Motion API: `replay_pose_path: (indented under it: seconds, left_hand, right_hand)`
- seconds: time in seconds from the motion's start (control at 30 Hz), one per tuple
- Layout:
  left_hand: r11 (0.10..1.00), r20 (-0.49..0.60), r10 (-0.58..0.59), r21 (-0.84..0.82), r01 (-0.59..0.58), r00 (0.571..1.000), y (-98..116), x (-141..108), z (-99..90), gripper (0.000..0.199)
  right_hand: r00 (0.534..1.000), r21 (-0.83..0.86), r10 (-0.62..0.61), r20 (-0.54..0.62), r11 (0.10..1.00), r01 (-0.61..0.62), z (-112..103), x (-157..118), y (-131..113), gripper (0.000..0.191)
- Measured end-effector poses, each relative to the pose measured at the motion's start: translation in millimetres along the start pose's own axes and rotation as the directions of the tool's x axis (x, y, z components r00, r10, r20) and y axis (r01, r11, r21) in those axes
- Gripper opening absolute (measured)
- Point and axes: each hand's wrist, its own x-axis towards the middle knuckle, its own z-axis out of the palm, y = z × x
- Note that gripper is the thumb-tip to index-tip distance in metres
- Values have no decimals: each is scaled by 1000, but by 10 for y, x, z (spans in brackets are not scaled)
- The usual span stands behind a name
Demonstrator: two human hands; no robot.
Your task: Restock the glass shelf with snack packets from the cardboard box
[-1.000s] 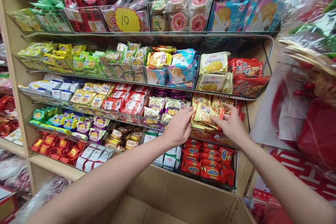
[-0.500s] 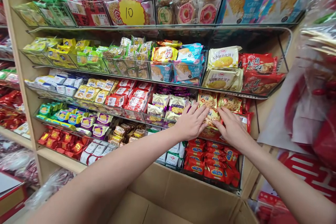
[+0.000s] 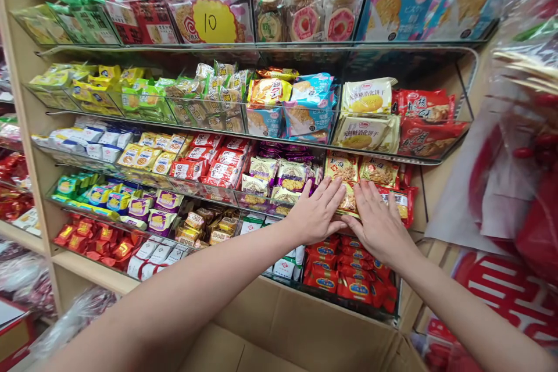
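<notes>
My left hand (image 3: 317, 212) lies with fingers stretched out at the front of a bin on the third shelf. Its fingertips reach the lower edge of the yellow cookie packets (image 3: 343, 167). Beside it, my right hand (image 3: 378, 222) is flat too, palm down, with its fingers spread over the packets at the right. The two thumbs come close together; whether they touch I cannot tell. Neither hand grips anything visible. Red packets (image 3: 403, 204) show right of my right hand, and cream and purple cookie packets (image 3: 292, 176) sit left of my left hand.
An open cardboard box (image 3: 261, 331) stands below the hands. Red-wrapped snacks (image 3: 325, 270) fill the bin beneath. Clear shelf fronts line the rows, with cream biscuit packets (image 3: 362, 132) above. Plastic-wrapped goods (image 3: 523, 81) hang at the right.
Both hands have slid slightly down the packets. My right hand's fingers have straightened and flattened, and more of the yellow packets shows above them. The view has shifted slightly.
</notes>
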Motion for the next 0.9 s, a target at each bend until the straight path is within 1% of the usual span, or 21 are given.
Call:
replay_pose_path:
  seconds: [0.1,0.2,0.3,0.37,0.43,0.53,0.63,0.77,0.83,0.9]
  left_hand:
    - [1000,14,11,-3,-11,1000,8,-3,-1,74]
    - [1000,34,11,-12,-10,999,2,18,-2,76]
    - [1000,48,15,-26,-14,999,0,39,-23,78]
    - [999,59,17,-29,-16,998,1,45,-58,77]
    - [999,68,22,-30,-20,997,1,48,-106,73]
    - [999,69,38,-30,-36,997,-10,52,-165,64]
    - [999,58,40,-29,-38,998,-23,57,-162,61]
    - [999,55,13,-33,-11,998,-20,62,-88,65]
    - [999,59,2,-36,0,998,-13,67,-71,65]
    - [999,66,-3,-42,6,998,-12,79,-83,66]
  right_hand:
    - [997,-38,-76,-26,996,75,-3,-49,14,73]
    - [997,-43,-79,11,996,79,-8,-53,27,80]
    - [995,-17,-41,88,999,43,-61,-32,19,81]
    - [989,5,-8,146,1000,7,-125,-30,5,79]
    - [984,23,18,177,999,-23,-194,-46,-8,75]
    - [989,50,26,148,998,-33,-257,-92,-15,66]
    - [993,83,19,115,996,-29,-241,-134,-22,61]
    - [986,94,41,160,994,-56,-174,-152,-59,65]
    - [982,96,44,183,993,-63,-174,-147,-71,65]
    - [980,137,61,191,987,-88,-203,-134,-68,62]
